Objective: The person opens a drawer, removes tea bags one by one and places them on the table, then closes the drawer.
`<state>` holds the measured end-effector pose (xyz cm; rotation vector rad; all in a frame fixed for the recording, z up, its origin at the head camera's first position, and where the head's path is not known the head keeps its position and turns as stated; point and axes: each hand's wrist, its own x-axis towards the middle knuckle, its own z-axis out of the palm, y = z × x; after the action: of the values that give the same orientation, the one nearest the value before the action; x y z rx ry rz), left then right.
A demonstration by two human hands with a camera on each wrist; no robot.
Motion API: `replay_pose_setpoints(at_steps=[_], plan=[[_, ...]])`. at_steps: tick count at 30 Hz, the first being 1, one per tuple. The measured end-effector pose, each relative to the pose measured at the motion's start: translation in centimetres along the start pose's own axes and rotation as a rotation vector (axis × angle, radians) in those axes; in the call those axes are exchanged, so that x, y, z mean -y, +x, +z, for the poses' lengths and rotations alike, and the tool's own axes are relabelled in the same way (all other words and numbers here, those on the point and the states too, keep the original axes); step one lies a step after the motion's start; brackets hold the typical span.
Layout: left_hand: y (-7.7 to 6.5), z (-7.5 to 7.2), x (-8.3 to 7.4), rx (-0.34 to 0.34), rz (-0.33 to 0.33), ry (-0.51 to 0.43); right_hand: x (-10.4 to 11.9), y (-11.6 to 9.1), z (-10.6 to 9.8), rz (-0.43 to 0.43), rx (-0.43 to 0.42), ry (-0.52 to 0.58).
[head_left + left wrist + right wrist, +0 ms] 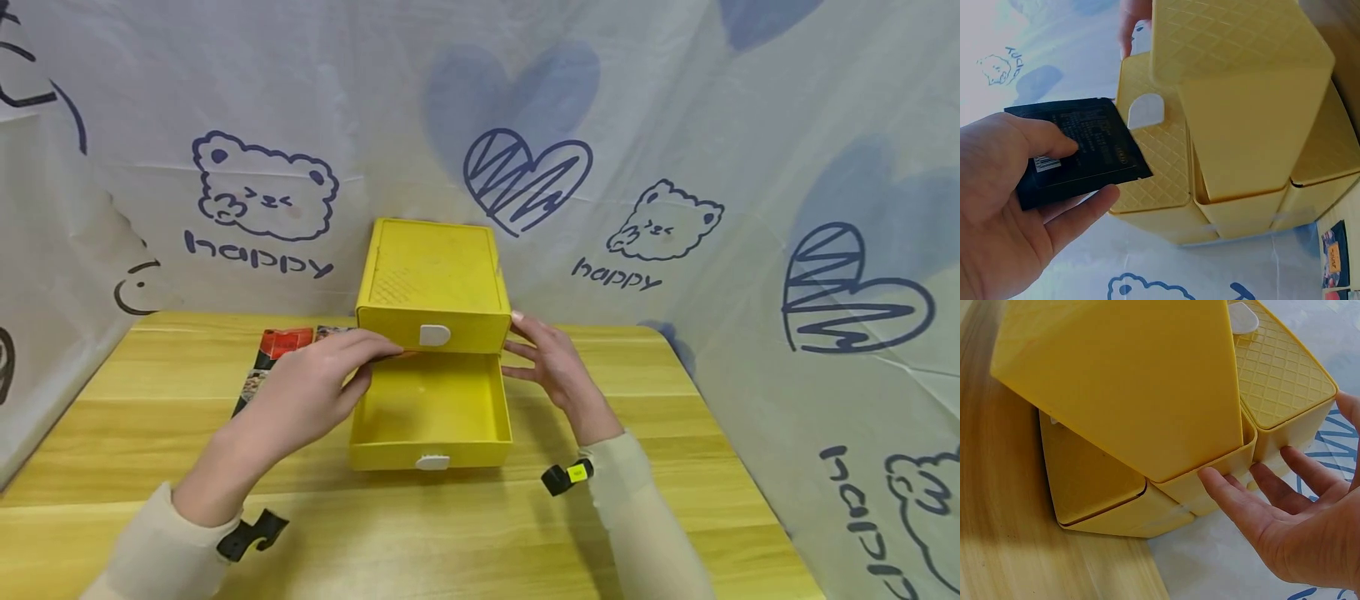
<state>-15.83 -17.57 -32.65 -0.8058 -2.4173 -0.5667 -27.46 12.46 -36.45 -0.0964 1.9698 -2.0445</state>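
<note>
My left hand [311, 387] pinches a flat black packet [1094, 153] with small print and a barcode, thumb on its upper face and fingers beneath. It hovers over the back left of a pulled-out yellow drawer [390, 456], just below the shut top drawer [393, 329]. The inside of the drawer shows bare yellow plastic. Against the right side of the yellow drawer unit [442, 262], my right hand [562, 371] rests spread, nearly straight fingertips. In the right wrist view its fingers [1225, 494] lie along the unit's side edges, curled round nothing.
Colourful printed packets [285, 342] lie on the wood-grain table [637, 500] left of the unit, partly behind my left hand. Another tier [1094, 478] sits beneath the pulled-out drawer. A white cloth [405, 108] with bears and hearts hangs close behind.
</note>
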Motion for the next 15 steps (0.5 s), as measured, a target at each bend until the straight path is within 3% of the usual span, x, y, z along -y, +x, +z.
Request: replay_pose_setpoints(at_steps=[11,15], plan=[[-1.3,-0.8,1.0,-0.216,-0.019,0.007,0.0,0.0,-0.1,0.005,0.002,0.008],[-1.6,-1.2,1.4,-0.279,-0.062,0.029,0.0,0.0,0.0,0.002,0.003,0.009]])
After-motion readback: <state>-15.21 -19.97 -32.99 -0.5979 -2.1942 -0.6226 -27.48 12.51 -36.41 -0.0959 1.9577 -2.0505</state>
